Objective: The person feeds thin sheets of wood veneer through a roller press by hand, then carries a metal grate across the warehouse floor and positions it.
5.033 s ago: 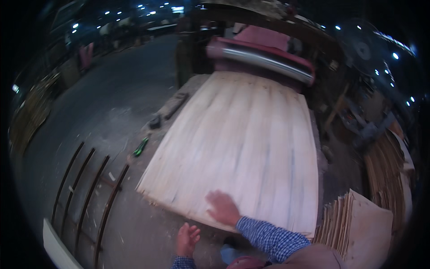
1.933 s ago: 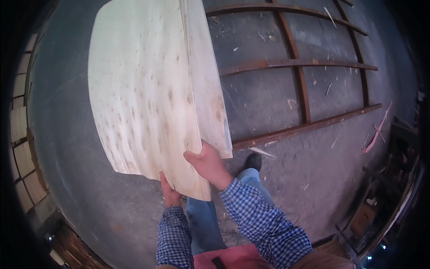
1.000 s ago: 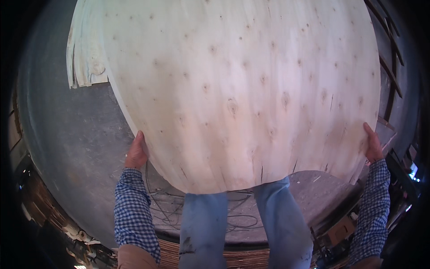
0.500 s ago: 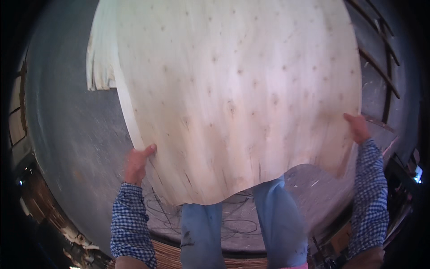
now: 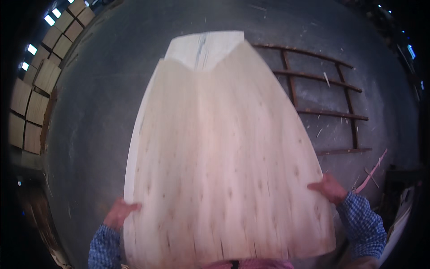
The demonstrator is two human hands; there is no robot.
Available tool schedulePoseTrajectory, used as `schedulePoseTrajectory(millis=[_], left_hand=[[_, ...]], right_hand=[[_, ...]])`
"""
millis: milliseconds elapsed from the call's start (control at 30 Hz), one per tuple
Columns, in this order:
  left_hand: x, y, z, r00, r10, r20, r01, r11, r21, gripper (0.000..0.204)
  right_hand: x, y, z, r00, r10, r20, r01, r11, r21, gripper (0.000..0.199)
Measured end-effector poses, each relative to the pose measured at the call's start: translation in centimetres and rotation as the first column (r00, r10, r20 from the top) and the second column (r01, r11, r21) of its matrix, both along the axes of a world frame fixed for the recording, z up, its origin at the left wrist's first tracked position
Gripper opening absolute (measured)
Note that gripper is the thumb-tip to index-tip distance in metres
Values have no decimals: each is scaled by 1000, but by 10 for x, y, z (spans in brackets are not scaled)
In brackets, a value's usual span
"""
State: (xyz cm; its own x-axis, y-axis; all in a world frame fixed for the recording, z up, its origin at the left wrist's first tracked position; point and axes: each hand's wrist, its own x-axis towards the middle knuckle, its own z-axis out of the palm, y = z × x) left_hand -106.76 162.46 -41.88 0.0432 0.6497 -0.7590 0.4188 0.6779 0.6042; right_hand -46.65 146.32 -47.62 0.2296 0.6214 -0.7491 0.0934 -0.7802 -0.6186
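A large, thin sheet of pale wood veneer [image 5: 215,148], dotted with knots and split in places along its near edge, stretches out in front of me. My left hand [image 5: 120,212] grips its left edge, thumb lying on top. Opposite it, my right hand [image 5: 330,188] clasps the right edge the same way, with the thumb over the face. The fingers of both hands are hidden beneath the sheet. At the far end, a paler piece of veneer [image 5: 224,45] with dark streaks shows past the sheet; whether it is separate I cannot tell.
A dark slatted frame [image 5: 329,114] lies on the grey floor [image 5: 101,107] at the right. Stacks of pale boards [image 5: 36,105] stand at the far left. A pink strip [image 5: 374,170] and scattered wood slivers lie right of the sheet.
The view has swung up, bringing the far end of the veneer and the slatted frame into sight. The sheet now reaches out flatter ahead of me, both hands still holding its edges.
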Motion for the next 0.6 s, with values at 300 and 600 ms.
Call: schedulePoseTrajectory(millis=[300, 600], left_hand=[[64, -81, -40, 965, -64, -254, 44, 995, -86, 42], [223, -62, -8, 909, -296, -294, 325, 944, 55, 33]], right_hand=[[66, -115, -78, 998, -10, -54, 6, 997, -74, 37], [89, -168, -57, 962, -209, -176, 219, 975, 42, 35]])
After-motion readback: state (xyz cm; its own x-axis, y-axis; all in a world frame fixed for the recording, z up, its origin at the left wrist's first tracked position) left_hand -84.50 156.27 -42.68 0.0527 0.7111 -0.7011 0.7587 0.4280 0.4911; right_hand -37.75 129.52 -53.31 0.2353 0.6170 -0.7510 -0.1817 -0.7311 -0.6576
